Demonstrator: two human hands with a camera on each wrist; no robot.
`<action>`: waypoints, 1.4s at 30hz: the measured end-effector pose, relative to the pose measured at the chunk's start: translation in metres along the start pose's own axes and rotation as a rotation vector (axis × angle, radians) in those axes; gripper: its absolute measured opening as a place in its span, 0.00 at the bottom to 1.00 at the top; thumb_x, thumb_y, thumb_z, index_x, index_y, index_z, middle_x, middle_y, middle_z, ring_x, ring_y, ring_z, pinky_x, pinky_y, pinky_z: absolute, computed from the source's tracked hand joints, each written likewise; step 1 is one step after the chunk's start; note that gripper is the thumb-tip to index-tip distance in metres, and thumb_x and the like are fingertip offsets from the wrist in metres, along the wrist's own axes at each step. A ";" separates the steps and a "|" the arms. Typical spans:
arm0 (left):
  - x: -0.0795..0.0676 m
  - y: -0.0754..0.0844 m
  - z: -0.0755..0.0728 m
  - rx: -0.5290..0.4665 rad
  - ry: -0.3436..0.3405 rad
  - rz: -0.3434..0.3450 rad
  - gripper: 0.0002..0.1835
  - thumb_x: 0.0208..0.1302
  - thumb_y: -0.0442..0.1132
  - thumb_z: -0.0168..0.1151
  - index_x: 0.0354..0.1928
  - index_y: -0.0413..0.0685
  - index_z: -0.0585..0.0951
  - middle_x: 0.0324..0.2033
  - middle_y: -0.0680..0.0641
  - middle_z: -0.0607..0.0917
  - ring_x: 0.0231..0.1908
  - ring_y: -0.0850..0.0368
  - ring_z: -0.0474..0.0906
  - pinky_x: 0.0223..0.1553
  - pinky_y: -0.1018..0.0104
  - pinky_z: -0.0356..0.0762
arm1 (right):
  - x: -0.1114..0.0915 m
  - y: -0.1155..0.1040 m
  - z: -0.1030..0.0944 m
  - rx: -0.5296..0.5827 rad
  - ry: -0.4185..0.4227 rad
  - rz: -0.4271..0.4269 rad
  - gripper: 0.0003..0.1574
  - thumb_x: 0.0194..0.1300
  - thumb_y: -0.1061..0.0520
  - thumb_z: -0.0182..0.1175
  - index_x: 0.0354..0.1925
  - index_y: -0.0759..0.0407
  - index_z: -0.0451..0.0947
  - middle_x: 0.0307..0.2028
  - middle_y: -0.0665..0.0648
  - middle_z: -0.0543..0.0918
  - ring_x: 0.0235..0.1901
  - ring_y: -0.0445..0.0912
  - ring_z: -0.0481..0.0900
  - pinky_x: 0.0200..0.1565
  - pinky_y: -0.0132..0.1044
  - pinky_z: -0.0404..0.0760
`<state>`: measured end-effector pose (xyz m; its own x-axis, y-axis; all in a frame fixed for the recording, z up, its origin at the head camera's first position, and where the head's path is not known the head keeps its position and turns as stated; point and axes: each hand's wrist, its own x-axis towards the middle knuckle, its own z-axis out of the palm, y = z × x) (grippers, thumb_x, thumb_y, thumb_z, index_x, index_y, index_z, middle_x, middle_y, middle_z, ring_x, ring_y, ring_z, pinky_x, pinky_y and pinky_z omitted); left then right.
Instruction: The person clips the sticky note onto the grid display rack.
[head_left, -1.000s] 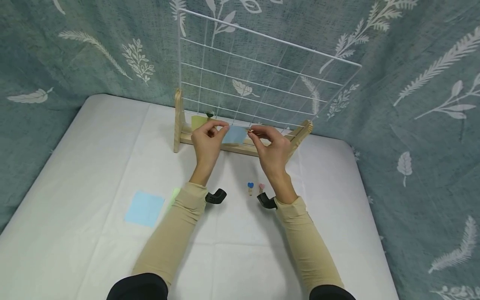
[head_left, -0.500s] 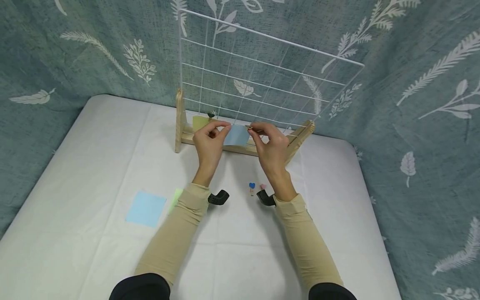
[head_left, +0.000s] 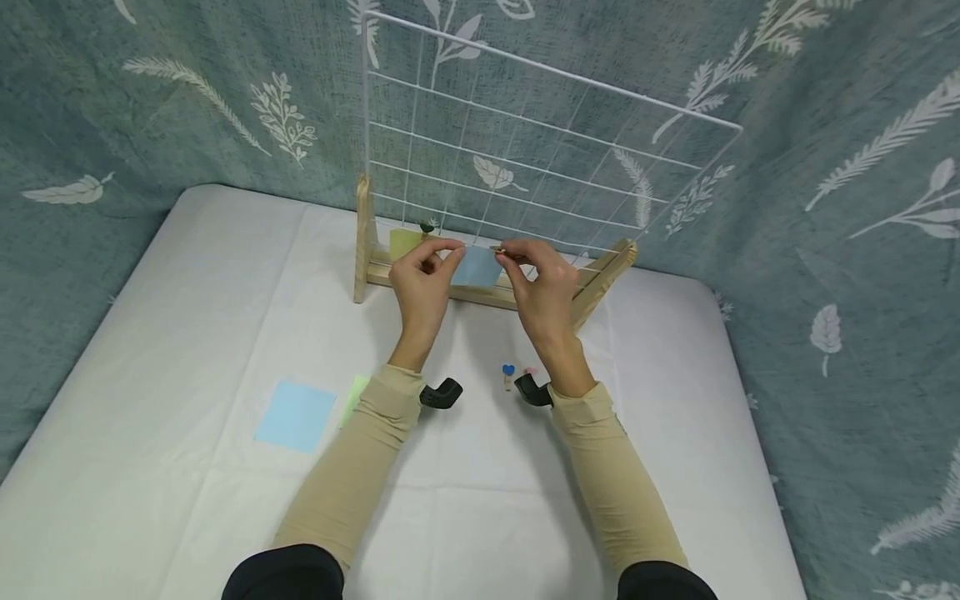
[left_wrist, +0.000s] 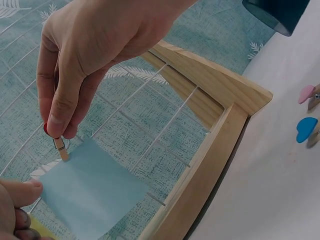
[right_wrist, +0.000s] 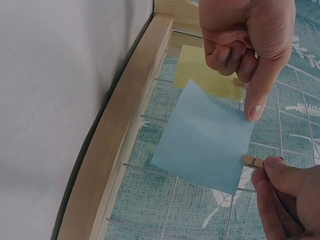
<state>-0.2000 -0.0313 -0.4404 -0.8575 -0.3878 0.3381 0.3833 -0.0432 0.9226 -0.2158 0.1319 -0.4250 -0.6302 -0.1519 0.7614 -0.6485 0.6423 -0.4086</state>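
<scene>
A blue paper square (head_left: 476, 267) lies against the white wire grid (left_wrist: 120, 107), low on its front. My left hand (head_left: 422, 287) pinches the paper's upper left corner, the thumb (right_wrist: 257, 102) lying on its face. Between right thumb and fingers, my right hand (head_left: 546, 292) pinches a small wooden clothespin (left_wrist: 61, 149) with a red top. The clothespin's tip (right_wrist: 248, 160) meets the paper's top edge near its other corner; whether it grips the wire too, I cannot tell. To the left, a yellow paper square (right_wrist: 205, 72) hangs on the grid by a clothespin with a dark green top (head_left: 427, 227).
The grid stands in a wooden base (head_left: 480, 296) before a leaf-patterned curtain (head_left: 225, 92). On the white tabletop (head_left: 450, 533) lie a blue paper (head_left: 296, 415), a partly hidden green paper (head_left: 354, 398), and clothespins with a blue heart (head_left: 508, 371) and a pink heart (head_left: 531, 371).
Both hands keep nearly the same place at the paper. The clothespin in my right hand has risen slightly toward the paper's top edge. The head view has shifted a little.
</scene>
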 end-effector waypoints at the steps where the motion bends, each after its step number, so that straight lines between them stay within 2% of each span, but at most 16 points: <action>1: 0.000 0.000 0.000 0.000 0.000 -0.002 0.02 0.65 0.26 0.71 0.37 0.36 0.90 0.14 0.40 0.67 0.16 0.58 0.58 0.24 0.69 0.54 | 0.000 0.000 0.000 0.001 -0.003 -0.002 0.08 0.65 0.62 0.73 0.42 0.66 0.89 0.40 0.61 0.92 0.37 0.53 0.92 0.43 0.42 0.89; 7: 0.000 0.001 0.000 -0.004 0.005 -0.007 0.02 0.65 0.26 0.72 0.38 0.34 0.90 0.14 0.38 0.67 0.17 0.57 0.57 0.23 0.69 0.53 | 0.002 -0.001 0.002 0.007 -0.012 -0.009 0.08 0.65 0.63 0.73 0.41 0.67 0.88 0.40 0.62 0.92 0.37 0.54 0.91 0.43 0.42 0.89; 14: 0.001 0.000 0.000 -0.008 0.012 -0.018 0.03 0.64 0.25 0.71 0.38 0.32 0.90 0.14 0.41 0.66 0.17 0.58 0.58 0.24 0.70 0.53 | 0.003 0.000 0.004 0.023 -0.016 -0.008 0.08 0.63 0.64 0.74 0.40 0.67 0.88 0.39 0.62 0.91 0.36 0.54 0.91 0.42 0.43 0.89; 25: 0.002 -0.001 -0.001 0.003 0.014 -0.017 0.02 0.65 0.25 0.71 0.38 0.32 0.90 0.14 0.41 0.67 0.17 0.58 0.58 0.23 0.69 0.53 | 0.007 -0.003 0.004 -0.005 -0.059 0.003 0.07 0.66 0.61 0.72 0.39 0.65 0.89 0.39 0.62 0.92 0.37 0.54 0.91 0.43 0.42 0.89; 30: 0.001 0.000 -0.001 -0.008 0.011 -0.021 0.03 0.65 0.26 0.71 0.39 0.30 0.89 0.15 0.39 0.68 0.18 0.55 0.59 0.24 0.69 0.53 | 0.009 -0.004 0.005 0.005 -0.069 -0.001 0.06 0.65 0.63 0.73 0.38 0.66 0.89 0.38 0.61 0.92 0.37 0.54 0.91 0.43 0.42 0.89; 35: 0.002 -0.014 0.003 -0.014 0.008 -0.026 0.03 0.65 0.25 0.71 0.39 0.31 0.89 0.15 0.37 0.68 0.17 0.54 0.58 0.23 0.69 0.53 | 0.011 -0.004 0.005 0.004 -0.080 -0.001 0.05 0.63 0.63 0.74 0.38 0.65 0.89 0.37 0.61 0.92 0.36 0.54 0.91 0.42 0.43 0.89; 39: 0.004 -0.029 0.004 -0.006 -0.003 -0.009 0.03 0.65 0.29 0.73 0.39 0.36 0.91 0.14 0.40 0.68 0.17 0.55 0.59 0.23 0.68 0.54 | 0.011 -0.004 0.006 0.003 -0.093 0.000 0.05 0.64 0.63 0.73 0.38 0.66 0.89 0.37 0.61 0.91 0.36 0.54 0.91 0.42 0.43 0.89; 42: 0.004 -0.035 0.003 -0.006 -0.018 -0.003 0.02 0.65 0.33 0.75 0.38 0.42 0.92 0.14 0.43 0.69 0.16 0.57 0.60 0.22 0.68 0.55 | 0.011 -0.004 0.006 0.003 -0.102 0.002 0.05 0.64 0.63 0.73 0.38 0.66 0.89 0.37 0.62 0.91 0.35 0.54 0.91 0.42 0.43 0.89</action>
<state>-0.2179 -0.0282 -0.4702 -0.8646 -0.3708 0.3390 0.3831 -0.0501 0.9224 -0.2230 0.1231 -0.4184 -0.6715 -0.2266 0.7055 -0.6485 0.6405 -0.4114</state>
